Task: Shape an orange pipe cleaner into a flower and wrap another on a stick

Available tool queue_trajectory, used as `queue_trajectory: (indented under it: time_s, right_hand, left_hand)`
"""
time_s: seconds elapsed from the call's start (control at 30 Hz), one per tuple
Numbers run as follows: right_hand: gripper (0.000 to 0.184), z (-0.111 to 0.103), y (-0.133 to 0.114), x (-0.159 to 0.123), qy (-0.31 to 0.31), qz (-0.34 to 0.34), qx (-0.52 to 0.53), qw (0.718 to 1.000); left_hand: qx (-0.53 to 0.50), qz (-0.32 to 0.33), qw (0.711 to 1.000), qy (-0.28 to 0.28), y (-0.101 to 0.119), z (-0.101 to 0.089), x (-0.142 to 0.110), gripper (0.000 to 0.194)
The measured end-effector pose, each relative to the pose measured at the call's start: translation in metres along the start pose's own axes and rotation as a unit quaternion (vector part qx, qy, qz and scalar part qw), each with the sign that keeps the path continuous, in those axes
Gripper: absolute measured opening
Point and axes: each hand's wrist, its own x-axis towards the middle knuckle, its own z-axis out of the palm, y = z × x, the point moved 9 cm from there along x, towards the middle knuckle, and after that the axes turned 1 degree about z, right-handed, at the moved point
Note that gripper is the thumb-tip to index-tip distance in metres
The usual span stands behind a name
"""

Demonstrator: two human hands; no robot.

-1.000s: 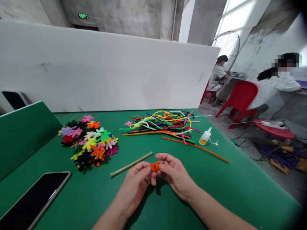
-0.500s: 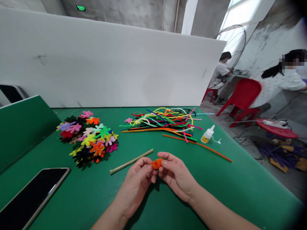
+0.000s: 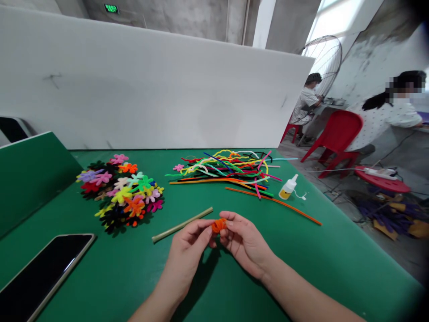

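A small orange coil of pipe cleaner (image 3: 219, 226) is held between both hands above the green table (image 3: 234, 295). My left hand (image 3: 192, 243) pinches its left side with thumb and forefinger. On the right side, the thumb and fingers of my right hand (image 3: 244, 241) grip it too. Just behind my left hand lies a thin pale-green stick (image 3: 182, 225). A single orange pipe cleaner (image 3: 275, 201) rests farther back on the right, beside a heap of many-coloured pipe cleaners (image 3: 228, 169).
Left of my hands is a pile of fuzzy flowers (image 3: 122, 197), with a phone (image 3: 43, 277) in front of it. A small glue bottle (image 3: 288, 188) stands open at the right. A white partition (image 3: 167, 89) closes the back. Two people sit beyond the table's right edge.
The orange coil has turned in my fingers, showing more of its side. My left hand's fingers have shifted around it, and the view has moved slightly.
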Motion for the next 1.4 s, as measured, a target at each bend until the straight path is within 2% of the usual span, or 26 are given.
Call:
queue_trajectory:
  time_s: [0.13,0.3,0.4,0.5,0.6,0.73,0.83,0.97,1.03,1.1,1.23,1.4]
  right_hand:
    - [0.017,0.000,-0.002,-0.001,0.000,-0.013,-0.027,1.000]
    - [0.019,0.000,-0.004,0.000,-0.015,-0.039,-0.058,0.997]
    - [0.019,-0.001,-0.005,0.001,-0.019,-0.050,-0.072,0.996]
    - [0.019,-0.001,-0.006,0.001,-0.019,-0.050,-0.075,0.996]
    - [0.018,0.000,-0.004,0.001,-0.020,-0.028,-0.060,0.998]
    - [0.019,0.001,0.001,0.000,-0.021,0.007,-0.038,0.999]
    - [0.020,0.001,0.002,0.000,-0.023,0.012,-0.031,0.999]
    - [0.022,0.002,0.003,0.000,-0.031,0.008,-0.036,0.999]
    - [0.021,0.002,0.003,0.000,-0.029,0.005,-0.046,0.998]
    - [0.019,0.002,0.001,0.000,-0.025,-0.003,-0.061,0.998]
    - [0.017,0.004,-0.003,0.000,-0.025,-0.019,-0.080,0.996]
    - [0.016,0.004,0.002,0.000,-0.027,0.004,-0.075,0.997]
  left_hand:
    - [0.086,0.047,0.995,0.011,0.011,-0.002,0.000,0.015]
    - [0.190,0.114,0.975,-0.005,0.022,0.002,0.000,0.017]
    - [0.192,0.098,0.976,-0.021,0.020,0.003,0.002,0.015]
    - [0.147,0.055,0.987,-0.030,0.015,0.002,0.003,0.014]
    - [0.109,0.021,0.994,-0.027,0.011,0.003,0.002,0.014]
    - [0.103,0.022,0.994,-0.019,0.011,0.002,0.001,0.013]
    - [0.143,0.062,0.988,-0.014,0.018,0.002,0.000,0.013]
    - [0.233,0.156,0.960,-0.013,0.035,0.006,-0.003,0.012]
    - [0.247,0.168,0.954,-0.006,0.037,0.006,-0.004,0.011]
    - [0.235,0.149,0.961,-0.004,0.034,0.005,-0.002,0.010]
    - [0.161,0.065,0.985,-0.017,0.018,0.004,0.000,0.011]
    - [0.083,-0.011,0.996,-0.009,0.006,0.003,-0.001,0.014]
